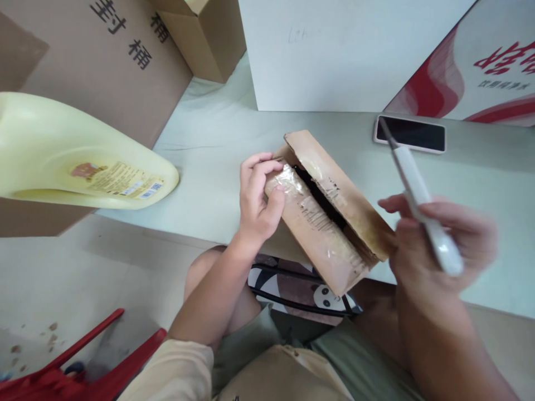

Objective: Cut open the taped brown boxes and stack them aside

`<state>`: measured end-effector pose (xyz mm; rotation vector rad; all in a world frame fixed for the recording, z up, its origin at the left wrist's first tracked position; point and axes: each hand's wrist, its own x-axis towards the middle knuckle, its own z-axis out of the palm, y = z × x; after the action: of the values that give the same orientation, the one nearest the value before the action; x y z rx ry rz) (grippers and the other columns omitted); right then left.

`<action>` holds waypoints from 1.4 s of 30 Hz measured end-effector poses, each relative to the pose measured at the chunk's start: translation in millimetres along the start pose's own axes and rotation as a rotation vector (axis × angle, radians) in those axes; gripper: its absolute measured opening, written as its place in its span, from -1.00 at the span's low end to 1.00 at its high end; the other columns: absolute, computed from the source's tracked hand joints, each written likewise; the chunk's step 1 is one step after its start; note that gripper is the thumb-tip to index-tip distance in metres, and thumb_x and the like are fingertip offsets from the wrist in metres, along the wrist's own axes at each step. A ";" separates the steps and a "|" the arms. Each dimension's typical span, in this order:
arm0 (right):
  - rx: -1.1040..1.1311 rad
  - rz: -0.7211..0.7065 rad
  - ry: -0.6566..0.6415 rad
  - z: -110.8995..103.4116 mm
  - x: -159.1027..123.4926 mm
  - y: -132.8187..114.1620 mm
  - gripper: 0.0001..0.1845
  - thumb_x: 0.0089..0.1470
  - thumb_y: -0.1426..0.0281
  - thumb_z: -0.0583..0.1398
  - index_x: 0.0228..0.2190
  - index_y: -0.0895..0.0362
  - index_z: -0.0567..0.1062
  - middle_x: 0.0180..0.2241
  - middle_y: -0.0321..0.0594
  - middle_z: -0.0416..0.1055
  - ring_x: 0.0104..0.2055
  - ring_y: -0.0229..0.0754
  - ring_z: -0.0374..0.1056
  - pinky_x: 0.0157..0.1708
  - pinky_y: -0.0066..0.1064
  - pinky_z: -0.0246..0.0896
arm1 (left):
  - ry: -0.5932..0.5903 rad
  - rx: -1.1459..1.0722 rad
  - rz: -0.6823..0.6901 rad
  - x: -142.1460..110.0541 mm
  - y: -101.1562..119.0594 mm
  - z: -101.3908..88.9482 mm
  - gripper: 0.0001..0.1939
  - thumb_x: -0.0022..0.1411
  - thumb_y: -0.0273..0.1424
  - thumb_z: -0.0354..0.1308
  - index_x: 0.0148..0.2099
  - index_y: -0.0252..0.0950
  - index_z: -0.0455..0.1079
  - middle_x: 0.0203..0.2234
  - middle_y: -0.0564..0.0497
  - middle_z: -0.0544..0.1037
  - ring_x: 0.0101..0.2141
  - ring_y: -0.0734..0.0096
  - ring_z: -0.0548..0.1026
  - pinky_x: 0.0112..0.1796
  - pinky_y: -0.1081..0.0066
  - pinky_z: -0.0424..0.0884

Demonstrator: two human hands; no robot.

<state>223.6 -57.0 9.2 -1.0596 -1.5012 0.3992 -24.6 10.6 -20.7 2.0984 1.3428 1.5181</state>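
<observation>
A taped cardboard box, one flap part-raised, held at the edge of a pale-green table.
From the head view, I see the left hand clasping the box's far-left end; the right hand grips a slim white-handled tool, blurred, its dark tip overlapping a smartphone.

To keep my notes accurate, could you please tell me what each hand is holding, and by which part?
The left hand grips the cardboard box by its far-left end; the right hand holds the white tool by its handle.
</observation>
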 end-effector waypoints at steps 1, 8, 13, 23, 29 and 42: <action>0.035 -0.028 -0.001 4.1 1.3 -0.9 -0.79 0.21 0.41 0.33 -0.11 -0.06 0.52 -0.21 -0.27 0.60 -0.21 -0.08 0.62 -0.24 -0.22 0.55 | 0.007 -0.006 0.007 -0.2 -0.1 0.3 -0.62 0.49 0.01 -0.04 0.09 -0.10 0.38 0.05 -0.13 0.45 0.15 0.03 0.44 0.21 -0.05 0.42; 0.193 -0.050 -0.093 7.8 1.1 1.9 -0.64 0.15 0.59 0.26 -0.06 -0.01 0.54 -0.22 -0.24 0.65 -0.08 -0.04 0.62 -0.10 -0.16 0.56 | 0.052 -0.064 0.055 -2.2 -2.5 4.6 -0.60 0.52 -0.06 -0.07 0.26 -0.06 0.29 0.11 -0.12 0.46 0.17 0.12 0.46 0.21 0.07 0.42; 0.193 -0.015 -0.107 9.4 -1.0 6.1 -0.67 0.16 0.53 0.27 -0.06 -0.02 0.52 -0.24 -0.24 0.63 -0.09 -0.05 0.60 -0.08 -0.17 0.52 | 0.058 -0.003 0.034 -2.5 -2.2 5.0 -0.55 0.52 0.03 -0.11 0.24 -0.07 0.28 0.08 -0.14 0.48 0.16 0.11 0.48 0.21 0.03 0.43; 0.184 -0.044 -0.135 11.6 2.6 4.1 -0.72 0.17 0.53 0.23 -0.11 -0.02 0.51 -0.27 -0.23 0.63 -0.08 -0.05 0.57 -0.07 -0.14 0.50 | 0.042 -0.020 0.032 -1.6 -1.4 4.2 -0.56 0.52 0.03 -0.10 0.23 -0.05 0.29 0.08 -0.13 0.49 0.16 0.13 0.48 0.20 0.04 0.45; 0.188 -0.043 -0.141 11.6 1.1 5.7 -0.70 0.17 0.54 0.23 -0.09 -0.03 0.52 -0.26 -0.22 0.63 -0.05 -0.02 0.57 -0.07 -0.11 0.50 | 0.059 0.018 0.091 0.6 7.2 -0.9 -0.60 0.53 -0.04 -0.09 0.24 -0.02 0.32 0.13 -0.11 0.47 0.19 0.09 0.45 0.26 0.01 0.34; 0.278 0.021 -0.162 8.3 -1.7 7.8 -0.67 0.18 0.50 0.29 -0.05 -0.07 0.54 -0.20 -0.20 0.63 0.04 0.02 0.55 0.03 -0.07 0.50 | 0.010 0.204 0.253 -10.4 21.1 5.4 -0.49 0.41 -0.06 -0.18 0.00 -0.07 0.56 -0.04 -0.06 0.62 0.22 -0.01 0.43 0.32 -0.12 0.15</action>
<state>218.8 -51.6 0.2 -0.8391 -1.5248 0.7012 -9.2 -7.4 -16.3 2.4717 1.3271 1.5412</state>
